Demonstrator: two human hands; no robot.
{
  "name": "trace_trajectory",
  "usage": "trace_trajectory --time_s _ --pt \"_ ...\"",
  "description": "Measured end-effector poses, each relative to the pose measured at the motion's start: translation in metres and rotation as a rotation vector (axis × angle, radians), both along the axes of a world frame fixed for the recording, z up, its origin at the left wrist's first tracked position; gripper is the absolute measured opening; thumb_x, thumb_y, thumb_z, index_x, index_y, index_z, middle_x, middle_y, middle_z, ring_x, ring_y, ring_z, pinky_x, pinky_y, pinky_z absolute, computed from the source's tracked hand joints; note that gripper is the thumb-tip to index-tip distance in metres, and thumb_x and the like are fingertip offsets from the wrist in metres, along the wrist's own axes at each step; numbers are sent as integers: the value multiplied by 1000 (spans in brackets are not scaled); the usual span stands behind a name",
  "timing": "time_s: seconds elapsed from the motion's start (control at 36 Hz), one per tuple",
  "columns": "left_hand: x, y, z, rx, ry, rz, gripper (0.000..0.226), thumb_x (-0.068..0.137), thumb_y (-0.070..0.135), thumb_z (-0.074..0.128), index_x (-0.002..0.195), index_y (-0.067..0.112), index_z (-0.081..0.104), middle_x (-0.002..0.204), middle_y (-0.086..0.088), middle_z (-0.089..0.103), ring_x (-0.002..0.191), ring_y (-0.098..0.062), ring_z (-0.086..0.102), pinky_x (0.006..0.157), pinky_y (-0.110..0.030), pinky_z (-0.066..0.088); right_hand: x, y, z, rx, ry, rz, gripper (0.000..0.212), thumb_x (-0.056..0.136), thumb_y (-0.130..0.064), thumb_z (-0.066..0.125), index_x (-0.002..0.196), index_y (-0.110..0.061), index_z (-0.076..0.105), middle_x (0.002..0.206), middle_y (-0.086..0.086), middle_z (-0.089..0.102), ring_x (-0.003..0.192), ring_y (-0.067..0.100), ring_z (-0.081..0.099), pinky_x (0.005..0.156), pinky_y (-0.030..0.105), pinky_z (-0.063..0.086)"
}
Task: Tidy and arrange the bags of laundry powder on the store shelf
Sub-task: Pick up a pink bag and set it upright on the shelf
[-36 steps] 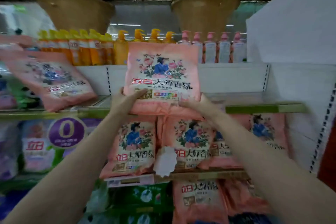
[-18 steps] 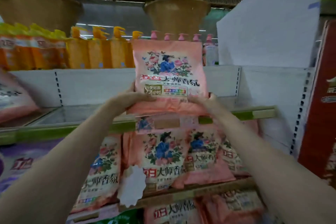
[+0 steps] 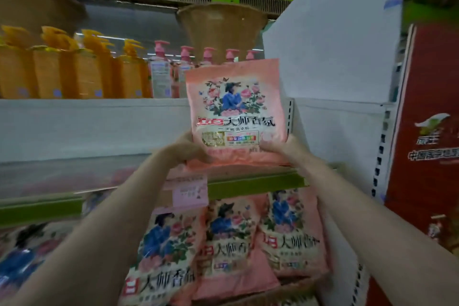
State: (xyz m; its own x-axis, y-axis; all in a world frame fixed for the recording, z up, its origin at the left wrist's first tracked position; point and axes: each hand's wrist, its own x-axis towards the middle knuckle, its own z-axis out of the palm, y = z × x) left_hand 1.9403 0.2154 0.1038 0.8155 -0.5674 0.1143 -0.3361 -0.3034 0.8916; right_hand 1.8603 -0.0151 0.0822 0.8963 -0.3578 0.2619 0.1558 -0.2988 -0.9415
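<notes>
A pink bag of laundry powder (image 3: 237,109) with a floral print and a figure in blue stands upright at the right end of the middle shelf (image 3: 255,182). My left hand (image 3: 182,150) grips its lower left corner. My right hand (image 3: 285,149) grips its lower right corner. Its bottom edge sits at the shelf's front lip. On the shelf below, three more pink bags (image 3: 233,238) lean side by side, partly behind my forearms.
Orange pump bottles (image 3: 74,72) and pink-capped bottles (image 3: 161,69) line the shelf above. A wicker basket (image 3: 221,25) sits higher up. A white panel (image 3: 332,40) and a red display box (image 3: 424,131) stand at the right. A pink price tag (image 3: 190,192) hangs from the shelf's lip.
Both hands have carried the pink bag rightward along the middle shelf toward the white side panel. The view has swung right; the tilted bag at the far left is out of sight.
</notes>
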Motion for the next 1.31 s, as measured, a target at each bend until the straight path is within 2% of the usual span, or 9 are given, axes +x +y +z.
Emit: trace_trajectory --time_s 0.11,0.22,0.36,0.53,0.67,0.78,0.94,1.08,1.31 --pt "17 -39 -5 -11 19 105 34 73 -17 63 90 10 53 91 -4 59 86 -20 60 69 -24 54 21 -35 1 33 38 19 46 71 -6 77 113 -2 57 104 12 69 89 25 69 81 34 57" --pt "36 -71 -2 34 19 147 44 76 -19 58 117 -3 51 95 -6 57 94 -22 55 84 -29 50 45 -68 5 79 56 44 75 57 -7 86 123 1 50 112 17 66 95 32 69 86 44 55" --pt "58 -102 6 117 -22 232 62 72 -13 68 128 -1 43 130 -15 51 119 -31 52 103 -42 44 64 -88 11 111 46 82 50 71 16 66 115 0 51 119 19 63 101 34 64 92 50 51" --pt "79 -135 11 123 -83 282 69 72 -10 70 133 -2 39 133 -15 48 125 -31 47 107 -42 40 91 -112 9 113 6 30 34 78 21 58 78 -11 46 130 26 53 117 39 53 104 54 39" --pt "100 -145 15 134 -86 289 59 78 -4 68 131 0 44 132 -14 52 126 -30 47 109 -43 38 123 -137 8 75 -138 -16 92 57 24 73 130 -20 37 126 13 59 114 26 58 92 51 50" --pt "114 -146 12 158 -70 282 47 84 0 63 128 0 46 132 -15 52 124 -31 49 107 -44 39 140 -143 -1 -21 -3 11 72 68 16 71 127 -9 39 130 10 56 121 23 53 102 43 45" --pt "126 -136 13 248 98 203 11 87 5 62 96 7 57 116 -12 61 109 -29 58 97 -40 49 174 -171 -5 -350 289 -9 104 60 -26 87 139 -1 25 138 6 46 132 25 43 110 39 37" --pt "128 -138 11 260 127 226 27 87 8 63 112 3 54 117 -13 60 104 -29 59 99 -46 47 150 -147 12 -440 379 -76 93 80 -23 73 144 2 10 146 12 35 134 29 37 113 37 31" --pt "100 -142 -5 939 -564 410 31 93 15 46 120 3 53 106 -12 58 104 -27 60 92 -39 52 138 -120 -2 -536 453 -355 61 94 -20 50 144 0 21 145 20 35 132 38 37 110 46 32"
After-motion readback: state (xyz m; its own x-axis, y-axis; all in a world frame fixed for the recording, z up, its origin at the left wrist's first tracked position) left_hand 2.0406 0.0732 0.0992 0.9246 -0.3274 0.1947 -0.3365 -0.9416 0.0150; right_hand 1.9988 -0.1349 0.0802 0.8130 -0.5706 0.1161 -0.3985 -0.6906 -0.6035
